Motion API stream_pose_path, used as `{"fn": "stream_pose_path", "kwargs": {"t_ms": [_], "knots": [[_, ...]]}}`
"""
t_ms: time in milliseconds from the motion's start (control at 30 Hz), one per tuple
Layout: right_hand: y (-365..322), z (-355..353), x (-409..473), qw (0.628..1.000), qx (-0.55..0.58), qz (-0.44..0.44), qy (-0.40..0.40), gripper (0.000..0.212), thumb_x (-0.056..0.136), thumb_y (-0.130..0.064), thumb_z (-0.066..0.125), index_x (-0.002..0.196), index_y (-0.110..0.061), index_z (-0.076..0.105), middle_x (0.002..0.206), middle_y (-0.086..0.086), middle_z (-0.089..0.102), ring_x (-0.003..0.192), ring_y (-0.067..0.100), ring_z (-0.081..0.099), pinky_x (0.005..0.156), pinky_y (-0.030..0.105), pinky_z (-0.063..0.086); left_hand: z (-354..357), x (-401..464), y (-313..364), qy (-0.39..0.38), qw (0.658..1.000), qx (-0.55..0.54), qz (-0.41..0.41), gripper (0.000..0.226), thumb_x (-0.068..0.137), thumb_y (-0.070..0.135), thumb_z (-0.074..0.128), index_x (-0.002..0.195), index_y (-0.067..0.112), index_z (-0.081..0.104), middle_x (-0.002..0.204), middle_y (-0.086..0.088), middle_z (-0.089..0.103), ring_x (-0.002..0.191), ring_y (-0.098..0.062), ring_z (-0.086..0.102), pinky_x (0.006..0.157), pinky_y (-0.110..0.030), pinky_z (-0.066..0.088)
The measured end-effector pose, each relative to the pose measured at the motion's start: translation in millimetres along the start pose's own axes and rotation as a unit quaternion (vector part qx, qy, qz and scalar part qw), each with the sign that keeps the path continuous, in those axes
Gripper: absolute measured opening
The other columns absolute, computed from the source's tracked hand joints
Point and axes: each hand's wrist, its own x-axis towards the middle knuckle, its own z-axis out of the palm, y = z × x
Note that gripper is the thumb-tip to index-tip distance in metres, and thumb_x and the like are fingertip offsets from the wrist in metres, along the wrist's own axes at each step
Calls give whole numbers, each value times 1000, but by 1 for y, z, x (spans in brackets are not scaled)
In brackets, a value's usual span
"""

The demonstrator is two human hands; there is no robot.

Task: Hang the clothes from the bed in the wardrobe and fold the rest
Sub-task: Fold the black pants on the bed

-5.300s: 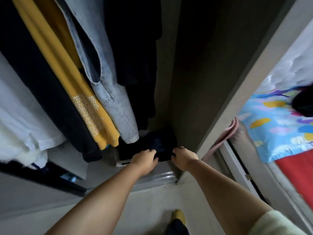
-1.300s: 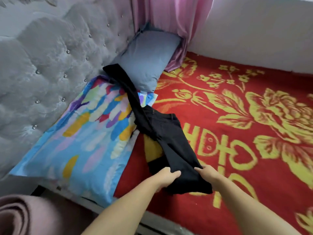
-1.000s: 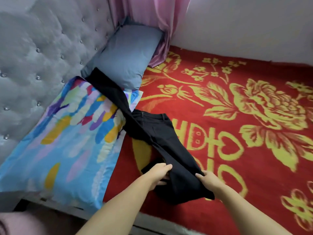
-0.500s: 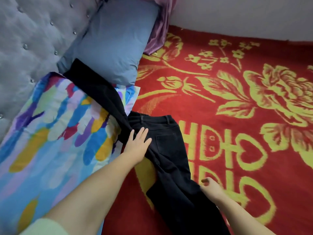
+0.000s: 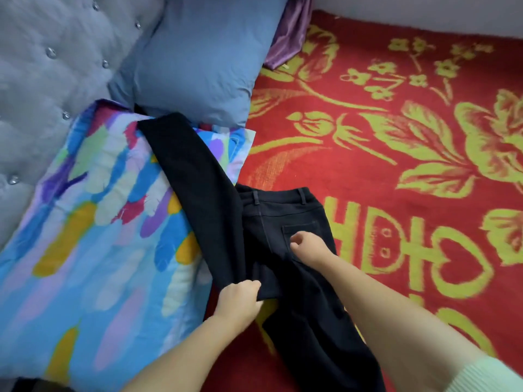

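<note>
From my remote seat I see the pair of black trousers (image 5: 283, 222) lying on the red blanket with yellow floral pattern (image 5: 396, 154) that covers the bed; the waistband with its belt loops points away from me and a back pocket faces up; one leg runs up and to the left across the multicoloured brush-stroke pillow (image 5: 93, 222), its end reaching the plain blue-grey pillow (image 5: 203, 55); the other leg runs down toward the bottom edge of the head view, between the two forearms.

The left hand (image 5: 240, 299) has its fingers curled round a fold of the black cloth at the lower part of the upward-running leg, just beside the edge of the multicoloured pillow; it is clamped on the trousers, the knuckles toward me. The right hand (image 5: 307, 246) rests on the seat of the trousers at the back pocket; its fingers are bent down against the cloth, but I cannot tell whether they pinch any fabric or merely press on it; a pale green sleeve (image 5: 489, 374) shows at the right arm's upper end.

Behind the pillows stands the grey tufted headboard with shiny buttons (image 5: 51, 58); a purple curtain (image 5: 288, 43) hangs down to the blanket just beside the blue-grey pillow.
</note>
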Motion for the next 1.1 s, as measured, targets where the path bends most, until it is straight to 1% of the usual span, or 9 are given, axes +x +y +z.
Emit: {"fn": "stream_pose_path", "kwargs": {"t_ms": [167, 300, 433, 600, 733, 833, 933, 1033, 1100], "knots": [[-52, 46, 34, 998, -57, 34, 4, 69, 90, -51, 55, 136, -4, 37, 138, 15, 40, 127, 32, 42, 98, 40, 40, 22, -17, 7, 32, 995, -90, -3, 33, 91, 45, 49, 104, 18, 62, 106, -2, 66, 101, -26, 62, 84, -35, 47], [-54, 61, 39, 991, -108, 39, 74, 39, 98, -36, 46, 123, -7, 44, 130, 15, 49, 119, 34, 49, 90, 40, 43, 25, -19, -3, 35, 996, -76, 31, 31, 92, 43, 48, 104, 18, 62, 106, -2, 66, 102, -26, 61, 83, -35, 45], [-40, 28, 32, 983, 8, -8, 183, 33, 101, -30, 35, 104, -5, 56, 112, 20, 62, 108, 37, 56, 82, 37, 41, 23, -24, -16, 16, 999, -35, 31, 37, 93, 51, 45, 104, 19, 61, 108, -1, 66, 103, -26, 60, 81, -34, 43], [-23, -62, -7, 920, 229, 34, 317, 34, 102, -23, 32, 74, -7, 44, 84, 17, 55, 95, 34, 53, 74, 37, 31, -2, -37, 10, 78, 992, -95, -3, 26, 93, 43, 49, 100, 19, 52, 98, 1, 61, 93, -22, 61, 71, -32, 41], [2, -126, -51, 843, 359, 90, 390, 39, 102, -26, 30, 103, 4, 55, 101, 16, 57, 102, 35, 54, 88, 40, 42, -28, -35, 57, 136, 981, -138, -6, 15, 93, 22, 49, 107, 17, 47, 97, 4, 49, 96, -21, 56, 70, -31, 41], [30, -165, -89, 811, 422, 99, 392, 34, 101, -29, 32, 90, -4, 53, 96, 10, 56, 95, 32, 55, 91, 45, 48, -31, -28, 94, 149, 978, -146, -1, 27, 92, 12, 46, 117, 19, 50, 104, 0, 47, 101, -22, 51, 71, -31, 39], [74, -202, -137, 786, 462, 70, 404, 29, 99, -25, 36, 81, -6, 47, 77, 3, 48, 80, 29, 57, 81, 48, 55, -25, -34, 145, 192, 968, -159, 30, 40, 94, 18, 46, 134, 20, 44, 119, -1, 46, 114, -22, 44, 86, -31, 40], [106, -231, -179, 759, 504, 28, 412, 25, 100, -20, 38, 83, -4, 48, 79, 4, 51, 72, 21, 57, 60, 32, 54, -8, -48, 188, 221, 957, -183, 36, 55, 95, 32, 49, 145, 19, 30, 140, -1, 34, 131, -20, 32, 107, -32, 31], [135, -251, -211, 741, 516, 4, 430, 29, 100, -21, 39, 75, -9, 48, 80, 6, 53, 75, 24, 59, 61, 35, 56, 3, -60, 232, 221, 954, -200, 32, 58, 94, 40, 50, 143, 16, 31, 143, -3, 29, 133, -21, 30, 108, -33, 31]]}}
